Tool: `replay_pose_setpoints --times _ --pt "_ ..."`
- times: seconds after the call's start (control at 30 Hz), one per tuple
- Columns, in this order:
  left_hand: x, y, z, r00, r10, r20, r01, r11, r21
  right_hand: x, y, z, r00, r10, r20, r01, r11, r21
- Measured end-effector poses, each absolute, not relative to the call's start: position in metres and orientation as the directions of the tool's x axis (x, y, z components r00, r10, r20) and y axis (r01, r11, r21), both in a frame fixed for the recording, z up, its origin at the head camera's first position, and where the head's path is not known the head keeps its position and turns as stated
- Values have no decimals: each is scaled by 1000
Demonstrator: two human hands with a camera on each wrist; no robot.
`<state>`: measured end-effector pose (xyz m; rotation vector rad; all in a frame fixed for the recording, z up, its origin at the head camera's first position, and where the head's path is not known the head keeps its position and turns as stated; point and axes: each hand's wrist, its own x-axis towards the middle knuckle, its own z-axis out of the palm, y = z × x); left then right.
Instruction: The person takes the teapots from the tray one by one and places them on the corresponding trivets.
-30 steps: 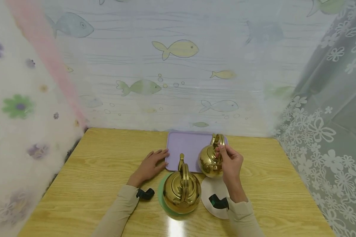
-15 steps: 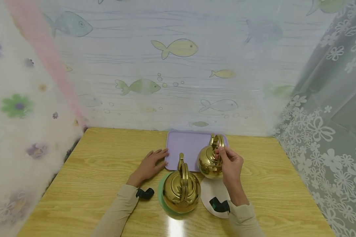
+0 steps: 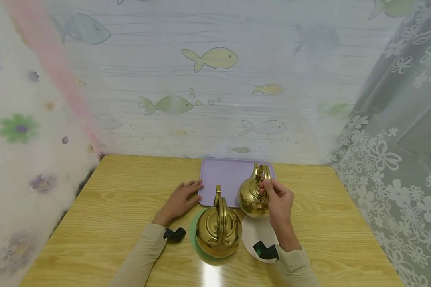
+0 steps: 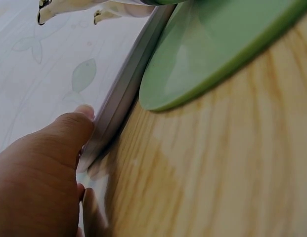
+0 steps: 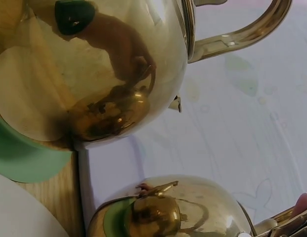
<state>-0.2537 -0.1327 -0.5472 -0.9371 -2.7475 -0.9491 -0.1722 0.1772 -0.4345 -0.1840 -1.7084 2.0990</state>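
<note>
In the head view my right hand (image 3: 281,201) grips the arched handle of a smaller gold kettle (image 3: 248,196), which overlaps the right part of a purple tray (image 3: 219,171). Its spout points toward the back wall. Fingertips at the handle show at the right wrist view's edge, beside the small kettle (image 5: 207,200). My left hand (image 3: 180,200) lies flat on the table, fingers touching the tray's left edge; in the left wrist view its thumb (image 4: 76,126) is right at the rim. A larger gold kettle (image 3: 211,241) stands untouched between my arms.
Under the larger kettle lies a round green mat (image 3: 195,245). A round pale mat (image 3: 250,236) lies to its right, partly beneath my right wrist. The wooden table (image 3: 136,179) meets a fish-patterned curtain (image 3: 165,131) at the back, with a lace curtain (image 3: 388,191) to the right.
The small kettle in my right hand has come slightly nearer to me, toward the pale mat. My left hand stays at the tray's edge. The head view has shifted a little.
</note>
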Motion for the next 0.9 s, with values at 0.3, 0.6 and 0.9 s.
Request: replay_pose_setpoints --times 0.3,0.6,0.9 --pt "-255 -133 -551 -813 516 269 571 618 540 -167 178 -434 -900 407 157 -237 -152 -960" --pt "-254 -134 -550 -814 513 272 569 614 547 -162 176 -434 -899 410 156 -243 -169 -955" --pt "-253 -133 -547 -814 515 270 568 606 557 -157 176 -437 -897 416 150 -247 -190 -950"
